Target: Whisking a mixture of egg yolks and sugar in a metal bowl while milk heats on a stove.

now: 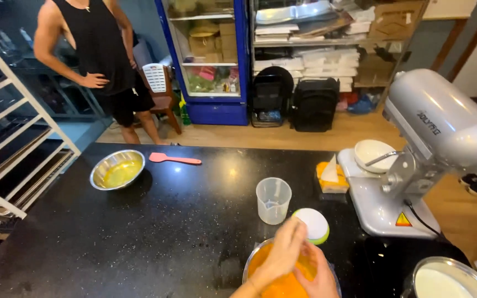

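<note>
Both my hands work over a round steel bowl (pixel 256 259) of smooth, glossy orange batter (pixel 288 286) at the near edge of the polished black counter (pixel 183 221). My left hand (pixel 280 256) lies flat, fingers together and extended, palm down over the batter. My right hand (pixel 320 276) sits beside it, touching it; I cannot tell what either grips. A translucent plastic measuring cup (pixel 273 200) stands just beyond the bowl, a white-and-green domed lid (pixel 313 225) beside it.
</note>
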